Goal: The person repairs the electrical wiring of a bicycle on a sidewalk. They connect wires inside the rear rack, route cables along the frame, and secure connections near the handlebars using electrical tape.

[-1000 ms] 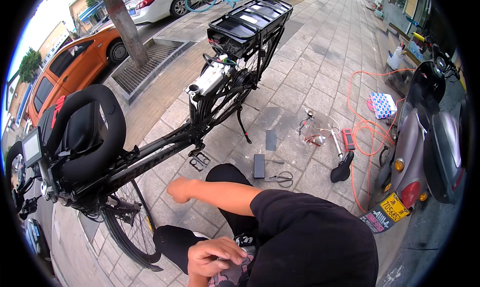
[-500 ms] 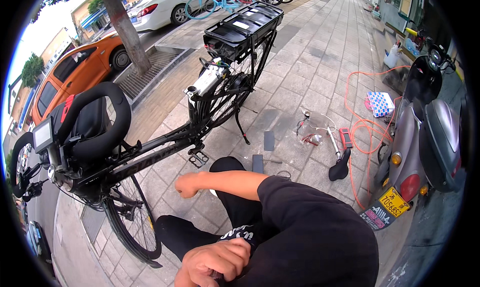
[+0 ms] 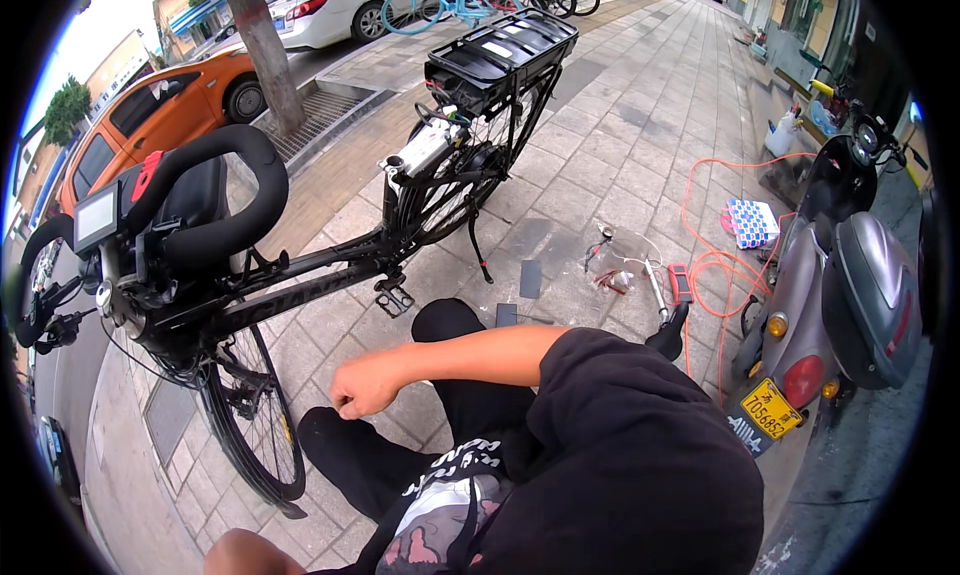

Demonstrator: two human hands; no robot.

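My right hand (image 3: pixel 362 385) hangs above my bent knee with its fingers curled; whether it holds anything is hidden. What looks like my left hand or forearm (image 3: pixel 250 555) is cut off at the lower-left edge, fingers not visible. Beside me stands a black electric bicycle (image 3: pixel 300 300) with thick wrapped handlebars (image 3: pixel 225 240), a display (image 3: pixel 97 215), a battery (image 3: pixel 500 50) on its rear rack and an exposed silver box (image 3: pixel 425 145) at the saddle tube. The front wheel (image 3: pixel 280 455) is nearest my right hand, to its left.
On the paving lie dark flat pieces (image 3: pixel 530 279), wires (image 3: pixel 610 270), a red meter (image 3: pixel 680 284), a detached saddle (image 3: pixel 662 343), orange hose (image 3: pixel 720 260) and a checked box (image 3: pixel 752 222). A scooter (image 3: pixel 860 295) stands right; a tree (image 3: pixel 265 55), cars and bicycles are behind.
My right hand first moved right, then down and left toward my knee. My left hand has moved from my lap to the lower-left edge. The view has shifted slightly.
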